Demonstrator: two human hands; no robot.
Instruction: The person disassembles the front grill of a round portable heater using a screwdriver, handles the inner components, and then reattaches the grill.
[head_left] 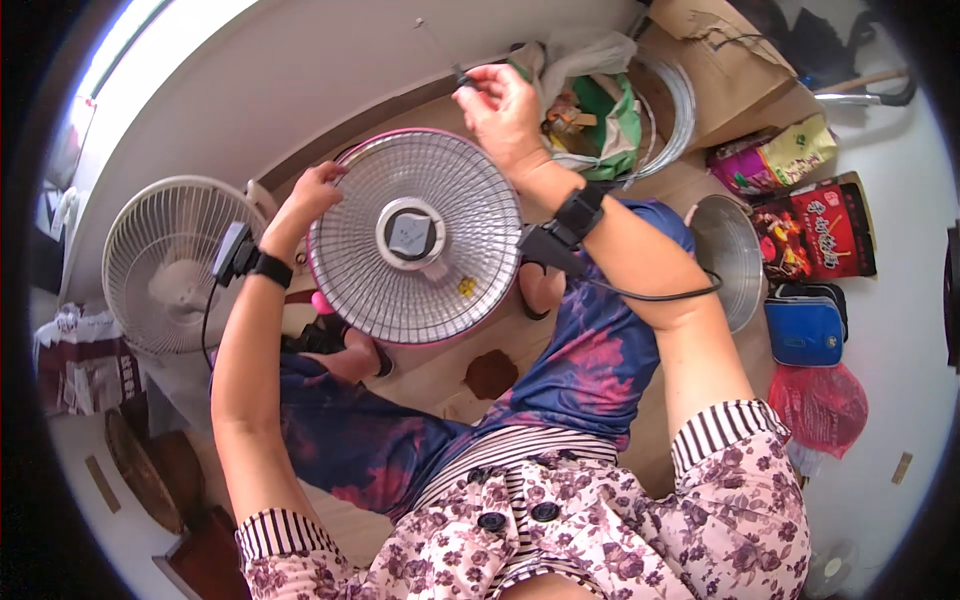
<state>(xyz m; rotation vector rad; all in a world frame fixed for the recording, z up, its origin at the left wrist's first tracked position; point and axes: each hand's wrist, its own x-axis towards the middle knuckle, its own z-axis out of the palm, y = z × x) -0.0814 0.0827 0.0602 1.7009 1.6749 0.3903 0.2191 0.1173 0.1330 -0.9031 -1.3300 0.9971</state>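
A round electric heater [465,190] with a silvery wire guard and a pink rim stands before me, between my knees. My left hand [312,192] is closed on the upper left of its rim, fingertips curled over the edge. Above the heater's upper right, my right hand [505,112] pinches the dark handle of a thin screwdriver [462,78]. Its slim metal shaft points up and left toward the wall, apart from the heater. A grey label sits on the guard's round centre cap [410,234]. The heater's back is hidden from me.
A white fan [180,265] stands close on the left. Behind my right hand lie a green and white bag [615,125] and a coil of wire [678,110]. At right are a metal bucket [728,262], a red package [815,232] and a blue pouch [805,330].
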